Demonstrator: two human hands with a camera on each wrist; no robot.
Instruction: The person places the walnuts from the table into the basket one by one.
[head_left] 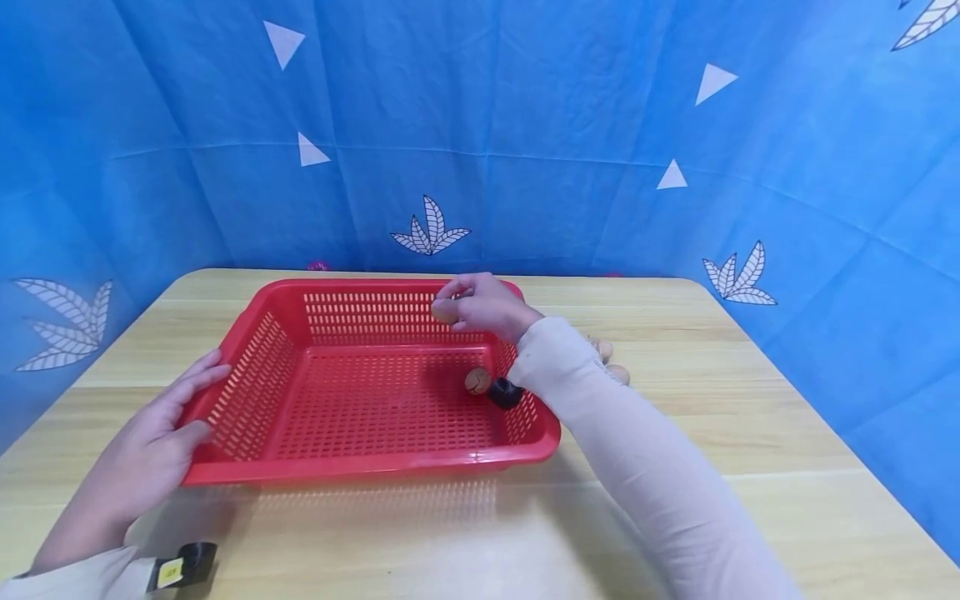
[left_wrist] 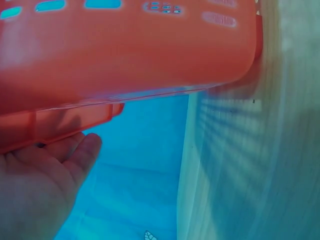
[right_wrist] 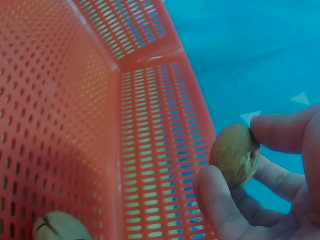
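Note:
A red plastic basket (head_left: 371, 468) with slotted walls sits on the table. My left hand (head_left: 153, 442) grips its left rim, fingers and thumb at the edge; the left wrist view shows the fingertips (left_wrist: 90, 150) by the rim. Above the basket's far right corner, my right hand (head_left: 491, 304) pinches a tan walnut (right_wrist: 235, 155) between thumb and fingers. Another walnut (head_left: 477, 382) with a dark crack mark lies on the basket floor near the right wall, below my right wrist.
More walnuts (head_left: 618, 374) lie on the wooden table (head_left: 690, 400) to the right of the basket, partly hidden by my right sleeve (head_left: 637, 450). A blue patterned cloth (head_left: 480, 100) hangs behind the table.

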